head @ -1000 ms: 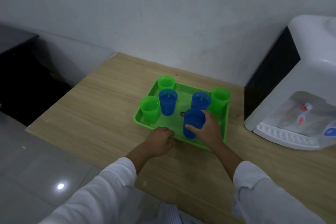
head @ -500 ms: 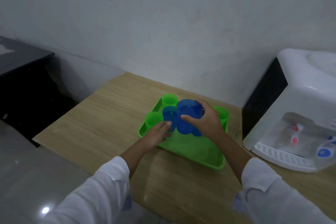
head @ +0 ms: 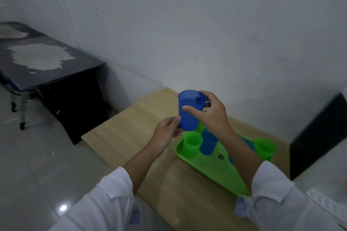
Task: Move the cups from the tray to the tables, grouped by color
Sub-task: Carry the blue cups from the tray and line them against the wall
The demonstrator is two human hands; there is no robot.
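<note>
A blue cup [head: 188, 112] with liquid in it is held up above the wooden table [head: 142, 118]. My right hand [head: 210, 116] grips it from the right near the rim, and my left hand [head: 166, 135] touches its lower left side with the fingertips. Below stands the green tray [head: 212, 169]. It carries a green cup [head: 191, 146] at its left, a blue cup [head: 208, 142] beside that, and a green cup [head: 264, 148] at the right. My right forearm hides further cups.
A dark table [head: 35, 62] with worn pale patches stands at the left, across a gap of grey tiled floor [head: 37, 165]. A white water dispenser with a black side [head: 315, 137] stands at the right edge. The wall runs right behind the wooden table.
My right hand has lifted the blue cup off the tray and carried it up and left. My left hand left the tray's edge and rose to the cup. The view swung left.
</note>
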